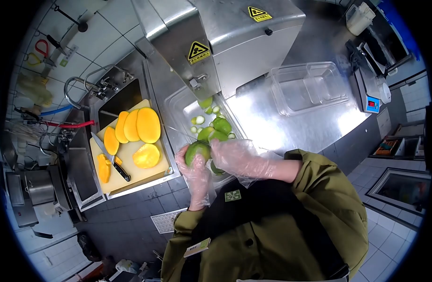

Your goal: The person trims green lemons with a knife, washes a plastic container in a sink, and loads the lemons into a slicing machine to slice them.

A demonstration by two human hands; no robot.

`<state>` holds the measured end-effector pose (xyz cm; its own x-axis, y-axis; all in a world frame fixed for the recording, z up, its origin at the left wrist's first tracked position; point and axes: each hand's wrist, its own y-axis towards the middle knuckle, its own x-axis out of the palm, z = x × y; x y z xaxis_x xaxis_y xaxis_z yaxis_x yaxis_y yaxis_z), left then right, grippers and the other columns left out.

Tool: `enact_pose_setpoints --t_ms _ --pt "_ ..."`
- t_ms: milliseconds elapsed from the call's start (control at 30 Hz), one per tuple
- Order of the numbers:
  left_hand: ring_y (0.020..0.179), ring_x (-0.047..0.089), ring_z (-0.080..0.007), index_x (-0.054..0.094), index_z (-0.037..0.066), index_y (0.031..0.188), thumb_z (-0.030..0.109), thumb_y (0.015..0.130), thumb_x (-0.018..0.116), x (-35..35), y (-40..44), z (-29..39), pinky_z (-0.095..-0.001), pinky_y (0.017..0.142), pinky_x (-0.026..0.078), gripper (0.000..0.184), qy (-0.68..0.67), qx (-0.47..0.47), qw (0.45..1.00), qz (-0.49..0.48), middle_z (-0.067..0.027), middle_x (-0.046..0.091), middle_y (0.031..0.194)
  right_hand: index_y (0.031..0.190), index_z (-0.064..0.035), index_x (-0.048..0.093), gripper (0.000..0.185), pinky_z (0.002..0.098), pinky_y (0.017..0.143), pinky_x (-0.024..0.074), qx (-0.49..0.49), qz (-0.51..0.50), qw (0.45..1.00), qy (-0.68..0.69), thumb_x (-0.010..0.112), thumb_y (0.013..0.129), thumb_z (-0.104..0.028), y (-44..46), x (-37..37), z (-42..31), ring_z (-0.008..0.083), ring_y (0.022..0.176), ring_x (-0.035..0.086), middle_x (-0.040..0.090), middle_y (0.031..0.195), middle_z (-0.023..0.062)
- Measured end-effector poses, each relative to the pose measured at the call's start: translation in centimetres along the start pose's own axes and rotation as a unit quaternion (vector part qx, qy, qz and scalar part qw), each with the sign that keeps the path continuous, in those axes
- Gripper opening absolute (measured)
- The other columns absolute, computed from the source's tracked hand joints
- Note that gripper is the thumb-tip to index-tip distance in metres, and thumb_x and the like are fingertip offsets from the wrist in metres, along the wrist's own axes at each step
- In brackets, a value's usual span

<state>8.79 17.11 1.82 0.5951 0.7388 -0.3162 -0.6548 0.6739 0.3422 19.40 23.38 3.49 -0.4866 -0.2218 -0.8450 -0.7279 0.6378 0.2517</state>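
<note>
Both hands wear clear plastic gloves. My left hand [196, 177] is wrapped round a green fruit [197, 153] and holds it over the near edge of a clear tray [171, 102]. Beside the fruit, on its right, my right hand [230, 157] has its fingers bent; whether they grip anything is hidden. Several green peelings and small round pale-ended pieces [200, 120] lie in the tray. On a cutting board [140, 176] to the left rest several orange-yellow mango pieces [148, 125] and a black-handled knife [122, 172].
A steel machine [253, 51] with warning stickers stands behind the tray. Farther right are a clear divided container [310, 89] and a scale with a blue display [372, 104]. The sink with its faucet [75, 94] lies behind the board.
</note>
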Motion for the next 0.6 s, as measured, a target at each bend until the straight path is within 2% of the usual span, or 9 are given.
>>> enact_pose_setpoints --t_ms 100,167,233,267,333,400,500,567,600 --pt "0.075 0.05 -0.0172 0.049 0.002 0.099 0.034 0.083 0.049 -0.2 0.6 1.4 -0.0289 0.059 0.044 0.037 -0.18 -0.238 0.954 -0.014 -0.0083 0.049 0.09 0.075 0.0013 0.045 0.015 0.033 0.039 0.0408 0.011 -0.014 0.999 0.039 0.048 0.077 -0.013 0.0 0.0 0.1 0.0233 0.042 0.054 0.05 0.048 0.011" --pt "0.072 0.051 -0.019 0.05 0.0 0.098 0.031 0.081 0.053 -1.4 1.2 -0.2 -0.0304 0.06 0.044 0.035 -0.359 -0.393 0.845 -0.061 -0.0086 0.049 0.087 0.075 0.0013 0.047 0.014 0.0335 0.04 0.0429 0.011 -0.042 0.998 -0.046 0.049 0.076 -0.013 0.0 -0.4 -0.2 0.0234 0.047 0.057 0.053 0.051 0.0123" --pt "0.072 0.051 -0.0208 0.051 0.001 0.096 0.02 0.076 0.055 -1.9 1.2 0.0 -0.0317 0.063 0.043 0.028 -0.305 -0.338 0.882 -0.119 -0.0091 0.051 0.084 0.076 0.0014 0.047 0.015 0.0354 0.041 0.0435 0.012 -0.053 0.997 -0.061 0.048 0.078 -0.013 0.1 -0.1 0.1 0.0253 0.048 0.057 0.054 0.052 0.0134" --pt "0.072 0.052 -0.022 0.051 0.001 0.096 0.01 0.073 0.055 -1.8 0.5 0.9 -0.0327 0.064 0.043 0.025 -0.138 -0.2 0.96 -0.136 -0.0097 0.051 0.081 0.076 0.0014 0.046 0.016 0.0371 0.041 0.043 0.015 -0.05 0.998 -0.033 0.047 0.079 -0.014 0.1 0.8 0.8 0.0271 0.046 0.056 0.053 0.052 0.0137" --pt "0.073 0.051 -0.023 0.051 0.0 0.096 -0.01 0.065 0.052 -2.3 0.8 5.0 -0.0309 0.062 0.043 0.033 0.085 0.117 0.969 -0.201 -0.0112 0.05 0.08 0.076 0.0015 0.046 0.018 0.0392 0.043 0.0431 0.043 -0.062 0.997 0.0 0.045 0.082 -0.015 -0.2 1.8 1.1 0.0295 0.045 0.055 0.053 0.052 0.0142" --pt "0.076 0.052 -0.024 0.05 -0.001 0.096 -0.01 0.065 0.051 -2.1 1.0 4.6 -0.0305 0.064 0.043 0.032 0.132 0.06 0.983 -0.117 -0.0121 0.05 0.085 0.076 0.0014 0.047 0.019 0.0403 0.045 0.0442 0.072 -0.1 0.992 -0.005 0.044 0.083 -0.016 -0.1 1.7 1.5 0.0307 0.047 0.056 0.054 0.054 0.0144" --pt "0.081 0.051 -0.0294 0.053 0.002 0.097 -0.002 0.073 0.049 -1.9 2.1 2.8 -0.0347 0.074 0.043 0.025 -0.009 -0.2 0.978 -0.065 -0.0138 0.049 0.094 0.079 0.0031 0.046 0.023 0.0408 0.049 0.046 0.056 -0.08 0.995 0.003 0.043 0.085 -0.019 -0.9 0.6 3.1 0.0318 0.052 0.057 0.055 0.058 0.0168" --pt "0.084 0.052 -0.0298 0.055 0.005 0.098 0.006 0.078 0.048 -2.0 3.3 1.6 -0.0366 0.078 0.042 0.021 0.028 -0.171 0.97 -0.168 -0.0135 0.049 0.097 0.08 0.0045 0.047 0.023 0.0408 0.05 0.046 0.12 -0.099 0.987 0.032 0.042 0.085 -0.017 -0.8 -1.7 2.8 0.032 0.053 0.057 0.054 0.059 0.0181" --pt "0.089 0.053 -0.0304 0.056 0.008 0.1 0.019 0.083 0.045 -1.9 4.3 3.2 -0.0377 0.084 0.041 0.023 0.136 -0.148 0.945 -0.258 -0.013 0.052 0.102 0.081 0.0052 0.048 0.023 0.0409 0.051 0.0461 0.154 -0.113 0.98 0.046 0.042 0.085 -0.017 -1.1 -3.0 2.4 0.0321 0.054 0.056 0.053 0.059 0.0187"
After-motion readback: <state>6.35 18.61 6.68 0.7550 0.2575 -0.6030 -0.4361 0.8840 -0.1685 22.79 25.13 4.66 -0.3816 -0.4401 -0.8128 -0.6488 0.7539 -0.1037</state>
